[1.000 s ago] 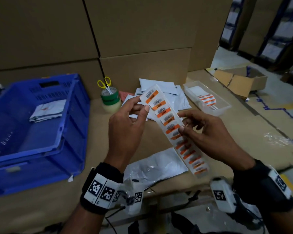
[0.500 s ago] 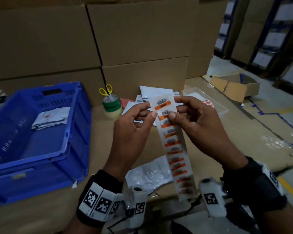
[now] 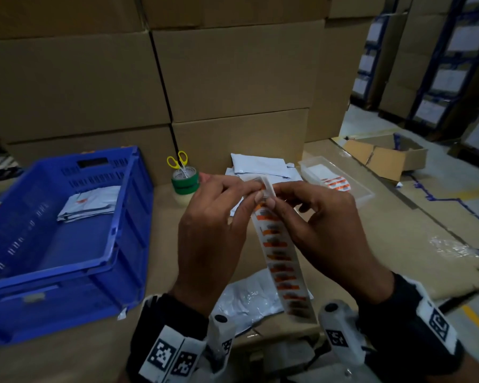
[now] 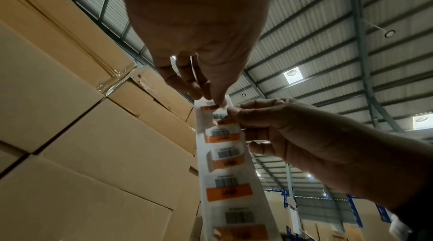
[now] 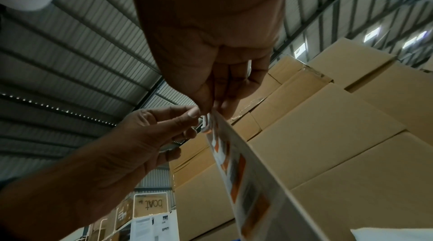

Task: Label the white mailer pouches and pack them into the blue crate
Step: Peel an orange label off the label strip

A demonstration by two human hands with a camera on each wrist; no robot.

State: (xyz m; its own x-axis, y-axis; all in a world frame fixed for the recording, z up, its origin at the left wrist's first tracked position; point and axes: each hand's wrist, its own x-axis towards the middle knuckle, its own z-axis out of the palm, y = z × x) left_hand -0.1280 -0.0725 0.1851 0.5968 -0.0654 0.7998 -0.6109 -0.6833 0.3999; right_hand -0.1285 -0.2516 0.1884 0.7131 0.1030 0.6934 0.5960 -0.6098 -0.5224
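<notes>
A long white label strip [image 3: 281,261] with orange barcode stickers hangs down in front of me, above the table. My left hand [image 3: 256,193] pinches its top end between thumb and fingers. My right hand [image 3: 275,196] pinches the same end from the right, thumb at the edge of the topmost sticker [image 4: 220,115]. In the wrist views the left hand [image 4: 215,100] and right hand [image 5: 211,109] meet at the strip [image 5: 236,167]. One white mailer pouch [image 3: 244,299] lies under the hands. More pouches [image 3: 257,165] are piled behind. The blue crate [image 3: 127,217] at left holds a few pouches [image 3: 91,201].
Green tape rolls with yellow scissors [image 3: 183,179] stand between the crate and the pouch pile. A clear tray [image 3: 362,193] with more label strips sits at the right. Stacked cardboard cartons [image 3: 233,78] wall the table's back. An open cardboard box [image 3: 385,158] lies at far right.
My right hand went from the strip's middle up to its top end, meeting the left hand there. The strip swung from a slant to hanging nearly straight down.
</notes>
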